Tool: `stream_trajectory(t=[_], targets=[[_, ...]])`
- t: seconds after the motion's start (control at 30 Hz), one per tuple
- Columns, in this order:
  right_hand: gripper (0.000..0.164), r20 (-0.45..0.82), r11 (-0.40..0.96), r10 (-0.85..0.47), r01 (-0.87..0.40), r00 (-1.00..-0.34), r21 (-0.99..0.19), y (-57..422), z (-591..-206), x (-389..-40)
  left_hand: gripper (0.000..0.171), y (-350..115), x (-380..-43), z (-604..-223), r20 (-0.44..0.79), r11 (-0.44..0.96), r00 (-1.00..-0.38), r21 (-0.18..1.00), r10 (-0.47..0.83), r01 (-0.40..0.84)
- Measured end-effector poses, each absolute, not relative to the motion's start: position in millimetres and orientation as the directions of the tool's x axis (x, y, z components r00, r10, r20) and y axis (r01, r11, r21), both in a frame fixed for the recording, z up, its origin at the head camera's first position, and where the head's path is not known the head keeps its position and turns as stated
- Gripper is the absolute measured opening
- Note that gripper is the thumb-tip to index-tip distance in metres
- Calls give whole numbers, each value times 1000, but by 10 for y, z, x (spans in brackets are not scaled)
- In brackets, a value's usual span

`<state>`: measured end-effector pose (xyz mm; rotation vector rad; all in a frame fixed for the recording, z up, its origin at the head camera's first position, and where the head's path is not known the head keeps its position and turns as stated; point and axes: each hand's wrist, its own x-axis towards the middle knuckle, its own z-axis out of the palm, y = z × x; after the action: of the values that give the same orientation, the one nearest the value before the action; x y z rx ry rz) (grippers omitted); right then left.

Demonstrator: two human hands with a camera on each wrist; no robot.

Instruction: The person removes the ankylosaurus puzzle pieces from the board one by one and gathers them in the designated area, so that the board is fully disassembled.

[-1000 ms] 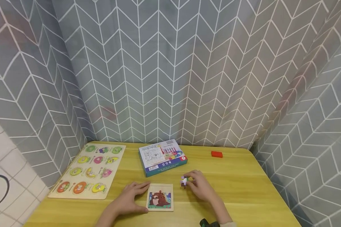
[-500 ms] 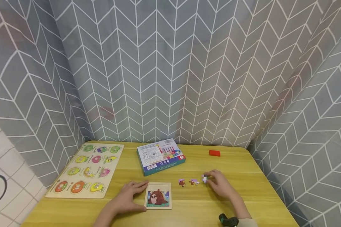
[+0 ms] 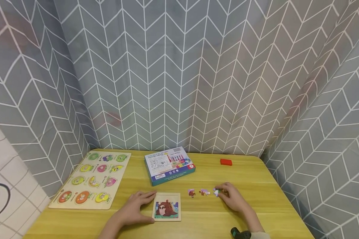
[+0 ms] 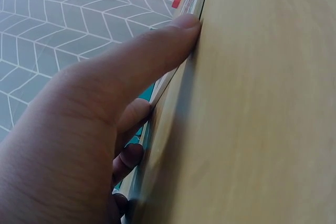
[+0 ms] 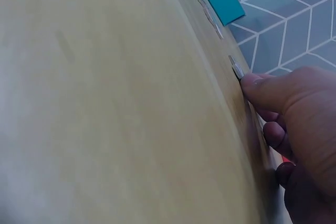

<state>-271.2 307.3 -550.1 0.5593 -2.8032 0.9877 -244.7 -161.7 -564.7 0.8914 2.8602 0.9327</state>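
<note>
In the head view my left hand lies beside a small wooden jigsaw tray, thumb at its lower left corner and index fingertip at its upper left. The tray holds a picture of a brown dinosaur-like animal. The left wrist view shows the straight thumb touching the tray's edge. To the right, my right hand pinches a white and purple jigsaw piece, low at the tabletop. The right wrist view shows that piece at the thumb tip. Two loose jigsaw pieces, one brown and one purple-brown, lie left of it.
A boxed set lies behind the tray. At the left is a wooden fruit puzzle board. A red block sits toward the back right of the yellow wooden table. Patterned curtains stand behind the table.
My right hand has carried the jigsaw piece right, uncovering two loose pieces on the table, then lowered slightly and turned it. My left hand has stayed at the tray.
</note>
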Motion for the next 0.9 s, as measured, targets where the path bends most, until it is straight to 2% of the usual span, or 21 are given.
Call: stream_trajectory(t=[0.9], targets=[[33,198,698,-290,-349,-936,-626,3103,-5471,-2737,98,-1613,-2440,-5624,161,665,-840,543,517,513]])
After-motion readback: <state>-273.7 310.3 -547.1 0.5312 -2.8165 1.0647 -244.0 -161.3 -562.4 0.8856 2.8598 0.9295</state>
